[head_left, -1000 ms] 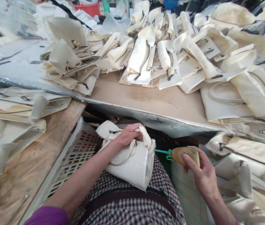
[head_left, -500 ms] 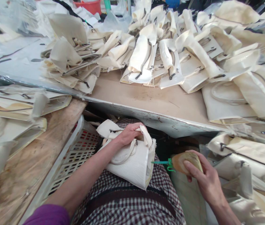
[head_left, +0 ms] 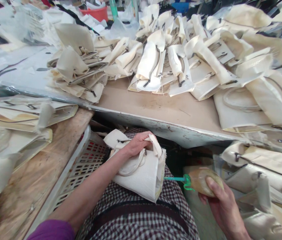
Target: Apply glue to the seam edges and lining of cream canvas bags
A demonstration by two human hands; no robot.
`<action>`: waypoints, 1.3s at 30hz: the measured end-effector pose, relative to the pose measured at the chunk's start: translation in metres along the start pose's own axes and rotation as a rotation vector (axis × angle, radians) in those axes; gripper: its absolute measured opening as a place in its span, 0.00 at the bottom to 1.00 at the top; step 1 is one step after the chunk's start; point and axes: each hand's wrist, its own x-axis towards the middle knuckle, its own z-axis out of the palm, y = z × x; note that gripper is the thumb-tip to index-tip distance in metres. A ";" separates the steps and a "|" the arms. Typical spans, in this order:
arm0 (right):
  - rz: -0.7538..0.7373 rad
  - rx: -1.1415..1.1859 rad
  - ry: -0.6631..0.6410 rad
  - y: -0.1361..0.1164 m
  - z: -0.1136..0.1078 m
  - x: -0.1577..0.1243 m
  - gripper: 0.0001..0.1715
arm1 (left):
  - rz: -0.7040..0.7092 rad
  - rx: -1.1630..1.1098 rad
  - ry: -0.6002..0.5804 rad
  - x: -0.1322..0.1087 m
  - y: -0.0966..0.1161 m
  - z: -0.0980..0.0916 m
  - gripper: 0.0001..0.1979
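Left hand: I read this hand (head_left: 139,144) as laid over the top of the white bag (head_left: 138,176), its fingers curled down and gripping the gathered material there; some fingertips are hidden from my camera.
Bag: placed on the lap, over the checked cloth (head_left: 121,198), tilted, with its gaping side turned toward the right hand. The handle (head_left: 134,169) lies against the face toward me.
Right hand: I find this hand (head_left: 223,198) gripping the squeeze bottle (head_left: 204,180), thumb pressed on the near side, the other fingers wrapped beneath and partly out of my sight.
Bottle: held roughly level; contents yellowish-brown. A green cap (head_left: 187,182) carries a thin blue-green nozzle (head_left: 174,179) pointing at the bag.
Nozzle tip: just beside the bag's gaping side; I cannot tell whether it touches.
Basket: a white slatted basket (head_left: 74,158) stands left of the lap, by a wooden board (head_left: 56,143).
Board: similar bags (head_left: 23,143) lie on it, overlapping.
Bench: in front, a brown-topped bench (head_left: 160,103) bears a heap of cream bags (head_left: 147,63), zips showing.
Right side: I note more bags (head_left: 273,160) stacked beyond the bottle.
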 end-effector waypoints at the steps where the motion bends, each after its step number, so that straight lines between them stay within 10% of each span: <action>1: -0.008 0.055 0.007 0.002 -0.002 -0.001 0.18 | 0.013 0.027 0.013 0.001 0.001 -0.002 0.10; 7: -0.039 0.297 0.114 0.007 -0.016 -0.007 0.16 | 0.158 0.265 0.204 0.003 0.026 -0.020 0.07; 13: -0.080 0.426 0.211 -0.003 -0.022 -0.013 0.19 | 0.689 0.779 0.522 -0.034 0.092 -0.034 0.11; 17: -0.087 0.469 0.272 -0.011 -0.024 -0.015 0.19 | 0.775 0.858 0.451 -0.063 0.108 -0.027 0.12; 27: -0.050 0.361 0.246 0.009 -0.047 -0.020 0.26 | 0.442 0.484 0.161 -0.110 0.084 0.045 0.07; 39: -0.155 -0.492 0.247 -0.022 -0.081 -0.028 0.34 | 0.184 0.240 0.000 -0.113 0.063 0.055 0.06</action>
